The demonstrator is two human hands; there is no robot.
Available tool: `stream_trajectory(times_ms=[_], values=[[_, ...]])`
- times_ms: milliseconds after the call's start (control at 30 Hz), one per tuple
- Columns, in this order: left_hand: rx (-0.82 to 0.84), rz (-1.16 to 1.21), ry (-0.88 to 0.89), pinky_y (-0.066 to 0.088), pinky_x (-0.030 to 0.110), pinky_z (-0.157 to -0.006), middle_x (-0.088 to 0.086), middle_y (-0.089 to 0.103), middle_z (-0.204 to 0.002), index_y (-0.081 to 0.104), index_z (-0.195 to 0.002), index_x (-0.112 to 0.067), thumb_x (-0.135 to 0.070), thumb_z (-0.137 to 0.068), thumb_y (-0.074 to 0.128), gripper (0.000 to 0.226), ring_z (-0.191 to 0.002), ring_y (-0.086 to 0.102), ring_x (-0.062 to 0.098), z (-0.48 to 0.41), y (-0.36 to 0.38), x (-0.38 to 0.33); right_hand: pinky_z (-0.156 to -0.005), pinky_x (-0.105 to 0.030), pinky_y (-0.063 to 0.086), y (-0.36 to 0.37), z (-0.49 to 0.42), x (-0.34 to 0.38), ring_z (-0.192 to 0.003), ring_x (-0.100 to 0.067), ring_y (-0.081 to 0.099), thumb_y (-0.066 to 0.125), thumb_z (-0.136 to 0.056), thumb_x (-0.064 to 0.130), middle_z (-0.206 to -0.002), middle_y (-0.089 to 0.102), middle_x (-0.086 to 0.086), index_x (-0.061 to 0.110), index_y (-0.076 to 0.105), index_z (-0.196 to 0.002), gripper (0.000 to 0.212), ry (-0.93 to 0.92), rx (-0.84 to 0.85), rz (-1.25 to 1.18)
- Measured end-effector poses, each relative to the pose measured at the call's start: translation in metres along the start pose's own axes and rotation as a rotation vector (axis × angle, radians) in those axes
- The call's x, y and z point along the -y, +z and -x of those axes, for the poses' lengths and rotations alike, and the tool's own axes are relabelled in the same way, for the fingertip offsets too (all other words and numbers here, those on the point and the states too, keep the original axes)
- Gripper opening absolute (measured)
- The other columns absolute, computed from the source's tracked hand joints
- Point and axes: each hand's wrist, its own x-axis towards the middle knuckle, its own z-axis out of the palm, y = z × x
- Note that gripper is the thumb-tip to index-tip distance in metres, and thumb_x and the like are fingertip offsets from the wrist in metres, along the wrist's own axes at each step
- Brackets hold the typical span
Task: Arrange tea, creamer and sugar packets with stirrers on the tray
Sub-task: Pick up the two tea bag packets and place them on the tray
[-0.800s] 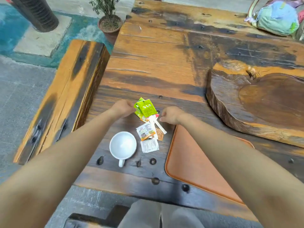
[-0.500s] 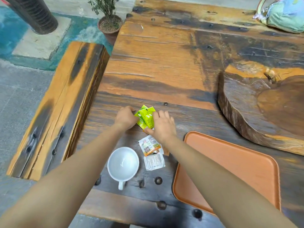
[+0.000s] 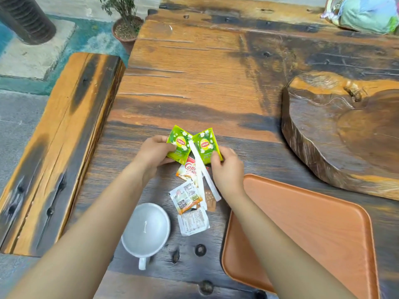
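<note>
Two green tea packets stand side by side over the pile. My left hand (image 3: 154,153) grips the left tea packet (image 3: 179,143). My right hand (image 3: 227,169) grips the right tea packet (image 3: 205,144). Between and below them lie white wrapped stirrers (image 3: 205,171), a creamer packet (image 3: 190,171), another creamer packet (image 3: 186,197), a white packet (image 3: 193,222) and a brown sugar packet (image 3: 210,200), all flat on the wooden table. The orange tray (image 3: 313,234) lies bare to the right of the pile.
A white cup (image 3: 145,228) sits just left of the packets, handle toward me. A thick carved wood slab (image 3: 345,130) rises at the right. A wooden bench (image 3: 56,134) runs along the table's left side. A cloth bag (image 3: 364,14) is at the far right corner.
Both hands closed on the green packets and spread them apart, one in each hand. The camera has shifted, so the tray and cup sit lower in view.
</note>
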Motion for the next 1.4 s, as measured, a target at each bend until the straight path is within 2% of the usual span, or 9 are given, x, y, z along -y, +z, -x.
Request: stream_trajectory(times_ms=[233, 367, 467, 633, 767, 867, 1033, 1233, 1400], values=[[-0.081, 0.227, 0.063, 0.055, 0.014, -0.051, 0.003, 0.065, -0.076, 0.06, -0.077, -0.014, 0.0, -0.087, 0.051, 0.02, -0.049, 0.065, 0.0, 0.046, 0.011, 0.002, -0.049, -0.012, 0.046, -0.06, 0.026, -0.017, -0.044, 0.004, 0.055, 0.051, -0.09, 0.002, -0.067, 0.062, 0.001, 0.017, 0.058, -0.083, 0.017, 0.379, -0.043, -0.594], [-0.112, 0.296, 0.078, 0.054, 0.012, -0.048, -0.007, 0.071, -0.056, 0.06, -0.079, -0.015, -0.001, -0.088, 0.05, 0.02, -0.05, 0.066, 0.001, 0.07, 0.025, 0.017, -0.05, -0.014, 0.046, -0.088, 0.058, -0.042, -0.043, 0.001, 0.055, 0.055, -0.087, -0.002, -0.061, 0.065, 0.004, 0.02, 0.058, -0.077, 0.024, 0.436, -0.049, -0.565], [-0.163, 0.301, 0.145, 0.052, 0.012, -0.048, -0.011, 0.07, -0.053, 0.06, -0.079, -0.016, -0.001, -0.089, 0.048, 0.022, -0.05, 0.066, 0.0, 0.08, 0.031, 0.023, -0.063, -0.031, 0.05, -0.099, 0.082, -0.062, -0.052, -0.006, 0.06, 0.059, -0.084, 0.002, -0.065, 0.068, 0.004, 0.023, 0.058, -0.079, 0.022, 0.469, -0.029, -0.416], [-0.105, 0.264, 0.152, 0.058, 0.017, -0.064, -0.007, 0.074, -0.064, 0.063, -0.084, -0.015, -0.002, -0.088, 0.05, 0.019, -0.059, 0.069, 0.004, 0.088, 0.041, 0.032, -0.082, -0.036, 0.045, -0.11, 0.102, -0.079, -0.093, -0.023, 0.054, 0.067, -0.08, 0.021, -0.098, 0.059, -0.003, 0.019, 0.058, -0.107, 0.029, 0.214, -0.053, 0.348], [-0.065, 0.229, 0.116, 0.057, 0.019, -0.059, -0.004, 0.074, -0.067, 0.064, -0.087, -0.015, -0.003, -0.088, 0.051, 0.018, -0.058, 0.068, 0.006, 0.095, 0.054, 0.043, -0.095, -0.032, 0.034, -0.106, 0.103, -0.087, -0.108, -0.022, 0.045, 0.068, -0.077, 0.018, -0.116, 0.056, -0.006, 0.016, 0.054, -0.12, 0.046, -0.091, -0.042, 0.495], [-0.023, 0.192, 0.101, 0.055, 0.028, -0.072, 0.003, 0.072, -0.082, 0.064, -0.089, -0.015, -0.003, -0.089, 0.051, 0.018, -0.064, 0.068, 0.009, 0.1, 0.063, 0.05, -0.105, -0.036, 0.032, -0.094, 0.095, -0.099, -0.12, -0.022, 0.04, 0.067, -0.077, 0.018, -0.127, 0.054, -0.006, 0.019, 0.054, -0.122, 0.047, -0.218, 0.083, 0.507], [0.053, 0.185, 0.098, 0.052, 0.015, -0.047, -0.008, 0.073, -0.064, 0.061, -0.089, -0.011, 0.0, -0.089, 0.048, 0.017, -0.054, 0.066, 0.006, 0.104, 0.078, 0.056, -0.108, -0.035, 0.031, -0.093, 0.081, -0.107, -0.123, -0.023, 0.04, 0.064, -0.081, 0.025, -0.131, 0.052, -0.005, 0.022, 0.056, -0.123, 0.043, -0.201, 0.108, 0.457], [0.07, 0.095, 0.073, 0.049, 0.024, -0.061, -0.01, 0.073, -0.069, 0.063, -0.088, -0.017, -0.003, -0.088, 0.052, 0.018, -0.065, 0.063, 0.01, 0.099, 0.092, 0.063, -0.106, -0.033, 0.029, -0.096, 0.079, -0.11, -0.123, -0.018, 0.036, 0.064, -0.081, 0.027, -0.131, 0.051, -0.003, 0.023, 0.056, -0.123, 0.043, -0.251, 0.121, 0.432], [0.131, 0.105, 0.071, 0.052, 0.012, -0.055, -0.007, 0.073, -0.07, 0.063, -0.09, -0.013, 0.001, -0.087, 0.053, 0.017, -0.061, 0.068, 0.001, 0.1, 0.108, 0.064, -0.102, -0.026, 0.036, -0.106, 0.082, -0.095, -0.114, -0.015, 0.047, 0.058, -0.085, 0.021, -0.12, 0.057, 0.001, 0.018, 0.058, -0.117, 0.032, -0.27, -0.04, 0.112]])
